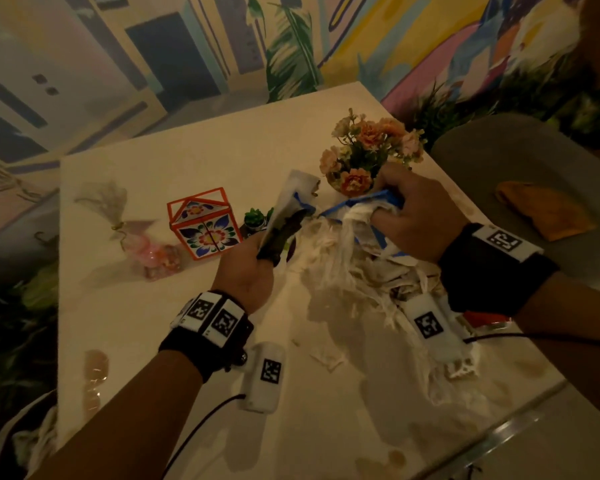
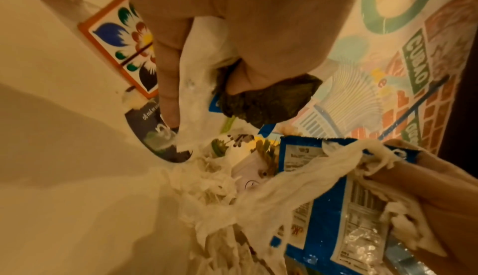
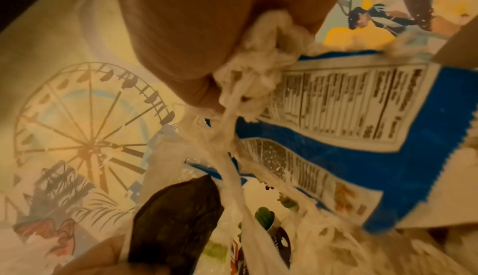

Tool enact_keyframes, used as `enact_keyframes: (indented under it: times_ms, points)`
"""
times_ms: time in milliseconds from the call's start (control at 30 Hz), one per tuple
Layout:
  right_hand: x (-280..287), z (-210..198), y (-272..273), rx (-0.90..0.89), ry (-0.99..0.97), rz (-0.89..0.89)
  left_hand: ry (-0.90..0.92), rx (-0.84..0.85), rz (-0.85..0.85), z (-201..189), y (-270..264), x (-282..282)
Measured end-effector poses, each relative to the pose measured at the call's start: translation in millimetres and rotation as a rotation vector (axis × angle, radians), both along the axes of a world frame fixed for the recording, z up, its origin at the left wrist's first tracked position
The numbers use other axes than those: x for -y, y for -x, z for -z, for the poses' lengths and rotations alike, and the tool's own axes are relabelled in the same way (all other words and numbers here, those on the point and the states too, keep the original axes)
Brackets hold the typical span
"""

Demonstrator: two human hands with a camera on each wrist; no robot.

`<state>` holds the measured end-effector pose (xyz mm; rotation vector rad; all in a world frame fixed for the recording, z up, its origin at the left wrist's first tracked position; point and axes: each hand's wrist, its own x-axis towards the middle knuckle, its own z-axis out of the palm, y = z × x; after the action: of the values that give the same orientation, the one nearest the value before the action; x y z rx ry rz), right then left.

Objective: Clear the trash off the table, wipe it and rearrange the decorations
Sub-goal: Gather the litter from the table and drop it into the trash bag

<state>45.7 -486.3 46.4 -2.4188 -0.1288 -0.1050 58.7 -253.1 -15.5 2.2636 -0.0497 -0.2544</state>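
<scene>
Cream worktop (image 1: 146, 306): left hand (image 1: 246, 271) fingers pinch a dark wrapper (image 1: 281, 233), right hand (image 1: 420, 220) grips a blue packet (image 1: 357, 203) plus shredded tissue (image 1: 354, 275); rest lies under the right.

bare forearms, black wrist bands, white tagged modules

left hand (image 1: 248, 268) and right hand (image 1: 418, 216) are bare, no sleeves; each wrist wears a wide black band (image 1: 489, 271) topped with white blocks printed with black square codes; at 6 o'clock of each band hangs a white rounded module (image 1: 263, 377) bearing another code; a thin black cable (image 1: 201, 424) trails from each module
</scene>
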Motion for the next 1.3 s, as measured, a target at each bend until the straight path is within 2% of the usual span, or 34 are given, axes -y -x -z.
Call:
enact_keyframes:
  times_ms: [100,233,467,600,733,867,933,1100,1300]
  points:
    - [-16,-6,-5,0.022,0.067,-0.031,0.081,-0.020,-0.035,-8,9,-22]
    - [-37,-15,-10,0.053,0.114,-0.031,0.281,-0.119,-0.113,-18,21,-58]
    - [-83,-40,-14,0.187,0.093,0.050,0.432,0.008,-0.200,-49,43,-147]
    - [-114,-39,-9,0.201,0.080,0.051,0.439,-0.014,-0.263,-54,58,-204]
    - [-152,-27,-5,0.139,0.074,0.002,0.348,-0.012,-0.338,-46,72,-255]
    - [-197,-11,-6,0.092,0.057,-0.145,0.028,0.012,-0.456,-27,93,-299]
    - [-220,-5,-6,0.079,0.051,-0.230,-0.074,-0.013,-0.508,-18,106,-317]
    - [-277,3,-1,0.032,-0.008,-0.381,-0.199,-0.082,-0.588,3,137,-357]
    - [-350,20,12,-0.006,-0.031,-0.505,-0.220,-0.196,-0.617,30,161,-404]
